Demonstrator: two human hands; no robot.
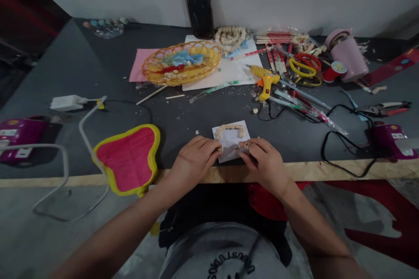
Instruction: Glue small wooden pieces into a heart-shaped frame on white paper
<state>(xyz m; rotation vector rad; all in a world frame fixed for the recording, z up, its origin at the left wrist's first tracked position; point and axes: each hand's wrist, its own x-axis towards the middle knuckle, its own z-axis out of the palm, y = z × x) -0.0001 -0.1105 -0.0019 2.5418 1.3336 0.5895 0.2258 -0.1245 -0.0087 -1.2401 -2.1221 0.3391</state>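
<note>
A small white paper sheet lies near the table's front edge, with a curved row of small beige chips on its far half. At the sheet's left side, my left hand is closed, thumb and fingers pinched together; a beige bit shows at the tips, too small to name. My right hand is closed in a pinch at the sheet's right side, around a small brownish piece whose kind I cannot make out. Both hands rest low over the table edge, a short gap apart.
Behind are a yellow glue gun, a woven basket, scissors, a pink tumbler and a leaning phone. A pink-and-yellow paddle-shaped object overhangs the edge at left. Cables and pliers lie right.
</note>
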